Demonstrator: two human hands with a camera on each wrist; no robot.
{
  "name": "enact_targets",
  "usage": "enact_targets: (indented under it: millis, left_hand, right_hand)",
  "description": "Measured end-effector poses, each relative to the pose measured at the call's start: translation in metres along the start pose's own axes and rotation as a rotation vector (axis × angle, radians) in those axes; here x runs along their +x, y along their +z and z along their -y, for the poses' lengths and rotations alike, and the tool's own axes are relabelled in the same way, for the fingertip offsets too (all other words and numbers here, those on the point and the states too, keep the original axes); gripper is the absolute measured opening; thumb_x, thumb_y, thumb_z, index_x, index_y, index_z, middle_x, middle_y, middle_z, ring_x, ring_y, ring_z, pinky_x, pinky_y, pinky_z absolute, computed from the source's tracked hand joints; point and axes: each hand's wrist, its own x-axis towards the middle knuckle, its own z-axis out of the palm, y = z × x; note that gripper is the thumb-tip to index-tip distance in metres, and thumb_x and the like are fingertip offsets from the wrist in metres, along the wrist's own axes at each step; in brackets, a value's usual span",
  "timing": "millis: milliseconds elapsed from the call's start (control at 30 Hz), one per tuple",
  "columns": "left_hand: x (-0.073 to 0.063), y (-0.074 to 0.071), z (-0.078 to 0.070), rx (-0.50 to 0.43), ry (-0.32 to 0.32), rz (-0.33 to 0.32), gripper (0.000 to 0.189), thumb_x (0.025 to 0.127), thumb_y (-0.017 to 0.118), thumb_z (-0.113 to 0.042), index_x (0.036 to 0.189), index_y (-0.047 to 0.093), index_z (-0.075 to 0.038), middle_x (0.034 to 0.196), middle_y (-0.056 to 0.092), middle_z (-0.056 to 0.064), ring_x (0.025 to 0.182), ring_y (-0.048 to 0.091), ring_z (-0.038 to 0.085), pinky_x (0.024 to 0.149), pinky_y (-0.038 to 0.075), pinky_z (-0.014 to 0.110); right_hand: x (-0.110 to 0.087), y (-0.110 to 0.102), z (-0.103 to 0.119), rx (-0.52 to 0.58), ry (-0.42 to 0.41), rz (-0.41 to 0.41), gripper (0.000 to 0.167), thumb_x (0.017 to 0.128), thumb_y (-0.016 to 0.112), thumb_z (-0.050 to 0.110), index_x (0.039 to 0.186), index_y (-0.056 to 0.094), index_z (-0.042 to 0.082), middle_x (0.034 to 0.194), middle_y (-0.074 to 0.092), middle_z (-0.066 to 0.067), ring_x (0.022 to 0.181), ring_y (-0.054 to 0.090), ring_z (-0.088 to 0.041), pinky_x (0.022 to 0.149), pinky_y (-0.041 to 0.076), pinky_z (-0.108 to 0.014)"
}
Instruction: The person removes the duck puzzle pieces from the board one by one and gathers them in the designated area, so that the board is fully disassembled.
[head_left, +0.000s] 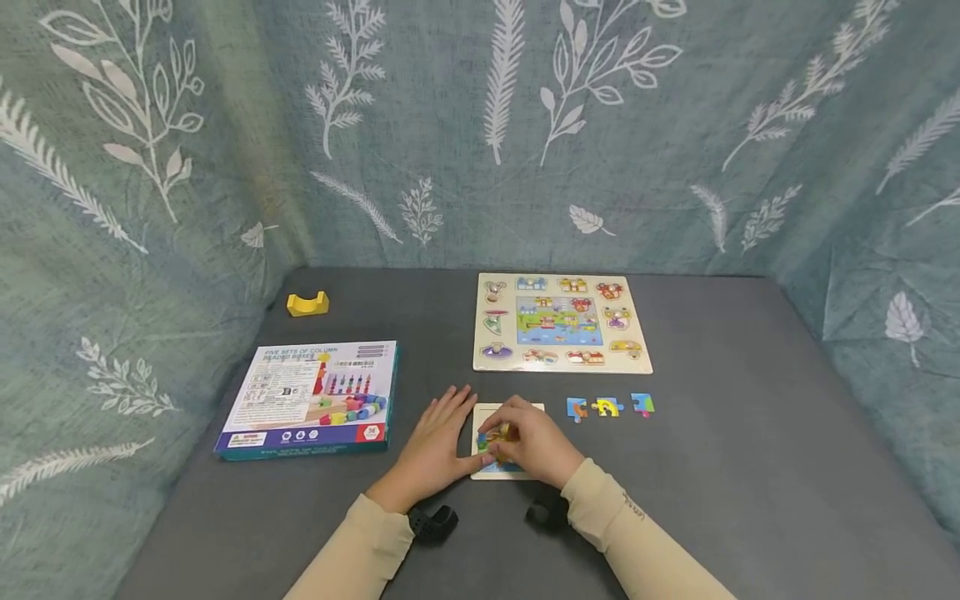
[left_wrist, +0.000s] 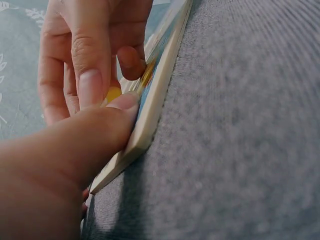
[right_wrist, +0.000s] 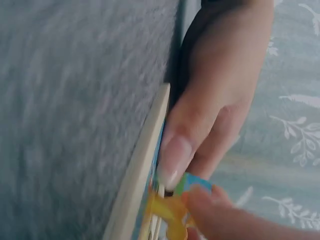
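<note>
Pinching one yellow piece (right_wrist: 170, 211) with the right hand (head_left: 538, 443) over one small puzzle board (head_left: 486, 408), lower centre; resting the left hand (head_left: 435, 457), straight-fingered, on its edge. Apparently part-filled, with three loose pieces (head_left: 607, 407) remaining, right of centre. Further out: one peg puzzle (head_left: 480, 333), upper centre; one box (head_left: 281, 396), left; one yellow block (head_left: 307, 306), upper left.

Low in the head view, the right hand (head_left: 537, 442) is hiding part of the small board (head_left: 486, 410); the bottom edge is cropping both sleeves (head_left: 351, 546).
</note>
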Motion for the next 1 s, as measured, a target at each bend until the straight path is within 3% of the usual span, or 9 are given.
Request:
enact_targets:
  millis: [133,267,367,467,600,733,1000]
  left_hand:
    - [0.001,0.001,0.001,-0.013,-0.004,-0.013,0.092,0.091,0.082,-0.040,0.161,0.037,0.001,0.169,0.029,0.018,0.159,0.014,0.037,0.127,0.009,0.057]
    - [0.002,0.001,0.002,-0.017,-0.017,-0.021,0.093,0.092,0.082,-0.040,0.162,0.036,0.000,0.170,0.028,0.016,0.160,0.012,0.035,0.128,0.008,0.056]
    - [0.002,0.001,0.002,-0.020,-0.012,-0.015,0.094,0.092,0.082,-0.040,0.162,0.034,0.001,0.170,0.027,0.017,0.160,0.012,0.037,0.128,0.008,0.057]
    - [0.001,0.000,0.002,-0.020,-0.006,-0.019,0.095,0.091,0.083,-0.039,0.162,0.034,0.001,0.170,0.026,0.018,0.160,0.012,0.038,0.127,0.008,0.058]
    - [-0.001,-0.003,0.002,-0.014,-0.015,-0.018,0.096,0.091,0.083,-0.039,0.162,0.033,0.002,0.171,0.025,0.018,0.160,0.012,0.037,0.127,0.007,0.058]
    - [-0.001,-0.004,0.001,-0.008,-0.015,0.001,0.097,0.092,0.082,-0.041,0.163,0.031,0.001,0.171,0.023,0.018,0.160,0.010,0.037,0.127,0.006,0.058]
    - [0.002,-0.001,-0.002,-0.015,-0.009,0.020,0.096,0.091,0.082,-0.040,0.162,0.033,0.001,0.171,0.024,0.018,0.160,0.011,0.037,0.127,0.006,0.058]
  right_hand:
    - [0.002,-0.008,-0.001,0.072,0.015,-0.013,0.012,0.097,0.075,0.006,0.108,0.078,0.010,0.096,0.071,0.003,0.083,0.062,-0.009,0.076,0.055,-0.028]
    - [-0.002,-0.038,-0.002,0.094,0.027,-0.090,0.013,0.096,0.076,0.007,0.109,0.078,0.010,0.099,0.074,0.002,0.086,0.068,-0.013,0.078,0.059,-0.031]
    - [-0.016,-0.065,-0.009,0.051,0.076,-0.157,0.012,0.092,0.080,0.004,0.102,0.078,0.010,0.093,0.074,0.002,0.082,0.070,-0.014,0.073,0.060,-0.032]
    - [-0.032,-0.080,-0.023,-0.025,0.123,-0.147,0.010,0.089,0.082,0.002,0.094,0.078,0.009,0.085,0.073,0.004,0.075,0.067,-0.009,0.067,0.057,-0.028]
    - [-0.049,-0.080,-0.039,-0.175,0.076,-0.072,0.009,0.087,0.084,0.003,0.094,0.080,0.006,0.086,0.072,0.003,0.076,0.067,-0.011,0.068,0.057,-0.027]
    - [-0.060,-0.074,-0.045,-0.334,0.012,-0.089,0.018,0.081,0.091,0.009,0.098,0.083,0.008,0.095,0.069,0.001,0.090,0.067,-0.020,0.080,0.058,-0.034]
    - [-0.072,-0.070,-0.045,-0.343,0.040,-0.124,0.018,0.084,0.089,0.009,0.101,0.083,0.009,0.093,0.066,0.003,0.088,0.065,-0.018,0.077,0.056,-0.033]
